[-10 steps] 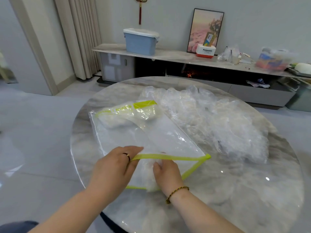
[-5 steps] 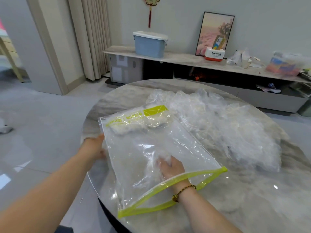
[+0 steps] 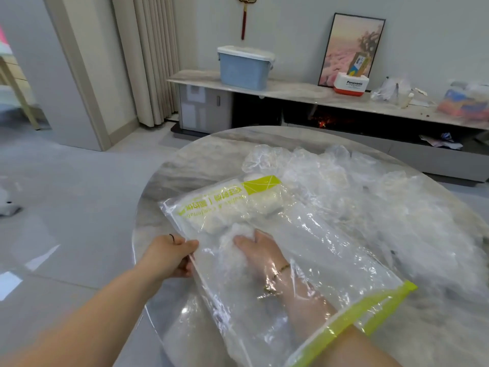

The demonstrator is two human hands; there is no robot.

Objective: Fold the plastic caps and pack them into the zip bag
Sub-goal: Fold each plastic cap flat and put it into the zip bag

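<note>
Two hands working: left hand (image 3: pixel 172 254) pinches zip bag (image 3: pixel 333 250) left edge so it can't slide; right hand (image 3: pixel 260 251) inside, fingers curled round folded cap (image 3: pixel 235 233), seating it beside packed caps (image 3: pixel 227 211).

Plastic glare and the frame's edges hide a good deal.
The right hand (image 3: pixel 260 251) shows only through the shiny wall of the zip bag (image 3: pixel 330 260). Its fingers (image 3: pixel 239 241) sink into a white folded cap (image 3: pixel 234 231), so grip or mere press cannot be told. The left hand (image 3: pixel 169 254) tucks its fingers under the bag's side edge, out of sight. The bag's green print (image 3: pixel 211 205) is too blurred to read. The loose caps (image 3: pixel 383 202) merge into one clear heap, uncountable. The counter (image 3: pixel 206 165) is cut off at right and bottom.
</note>
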